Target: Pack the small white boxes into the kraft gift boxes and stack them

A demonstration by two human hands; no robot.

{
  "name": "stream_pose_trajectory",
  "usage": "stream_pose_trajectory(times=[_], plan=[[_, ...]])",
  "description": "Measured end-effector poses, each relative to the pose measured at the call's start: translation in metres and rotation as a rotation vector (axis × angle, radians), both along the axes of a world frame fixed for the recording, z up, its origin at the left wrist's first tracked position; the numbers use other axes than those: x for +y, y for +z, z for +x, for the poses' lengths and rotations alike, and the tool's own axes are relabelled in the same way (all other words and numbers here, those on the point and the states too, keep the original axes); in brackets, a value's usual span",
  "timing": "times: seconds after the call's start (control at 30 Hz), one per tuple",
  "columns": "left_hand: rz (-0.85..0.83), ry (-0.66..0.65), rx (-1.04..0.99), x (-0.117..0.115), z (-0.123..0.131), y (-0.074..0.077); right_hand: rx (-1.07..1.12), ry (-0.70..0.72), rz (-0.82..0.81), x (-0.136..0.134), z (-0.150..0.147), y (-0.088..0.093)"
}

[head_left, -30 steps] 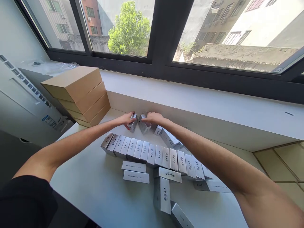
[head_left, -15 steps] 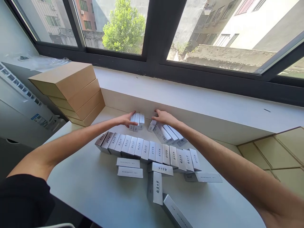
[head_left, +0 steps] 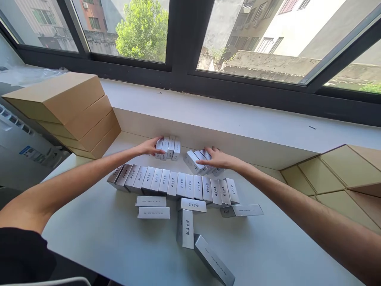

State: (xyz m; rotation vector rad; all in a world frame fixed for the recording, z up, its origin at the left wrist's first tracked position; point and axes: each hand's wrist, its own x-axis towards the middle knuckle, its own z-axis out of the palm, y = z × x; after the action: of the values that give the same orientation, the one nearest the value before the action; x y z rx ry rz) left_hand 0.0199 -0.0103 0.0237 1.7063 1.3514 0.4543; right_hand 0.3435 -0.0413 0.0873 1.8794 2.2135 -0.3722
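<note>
My left hand [head_left: 151,147] is closed around the left end of a short upright row of small white boxes [head_left: 170,148] near the back wall of the table. Its thumb and fingers lie on opposite sides of that row. To the right, my right hand [head_left: 218,158] curls over a second group of white boxes [head_left: 193,162], which lean together at a slant, and its palm hides part of them. In front of both hands stretches a long row of similar boxes [head_left: 164,180] with dark lettering on their faces.
Several loose boxes lie nearer me, among them a tilted one [head_left: 214,260] at the front. Stacked brown cartons [head_left: 74,99] stand at the back left, and more cartons [head_left: 324,174] are at the right. A windowsill [head_left: 208,107] runs behind the table [head_left: 98,222].
My right hand has left a single box, which now appears to stand in the left row, and moved onto the slanted group. The left hand stays at its row. The view has shifted slightly.
</note>
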Motion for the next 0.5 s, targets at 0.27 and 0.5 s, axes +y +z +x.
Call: stream_pose_trajectory(times=[0.27, 0.5], plan=[[0.048, -0.075, 0.002, 0.008, 0.025, -0.002, -0.055, -0.129, 0.045, -0.009, -0.027, -0.025], [0.083, -0.032, 0.055, 0.01, 0.023, 0.001, 0.127, -0.226, 0.079, 0.012, -0.042, -0.026]])
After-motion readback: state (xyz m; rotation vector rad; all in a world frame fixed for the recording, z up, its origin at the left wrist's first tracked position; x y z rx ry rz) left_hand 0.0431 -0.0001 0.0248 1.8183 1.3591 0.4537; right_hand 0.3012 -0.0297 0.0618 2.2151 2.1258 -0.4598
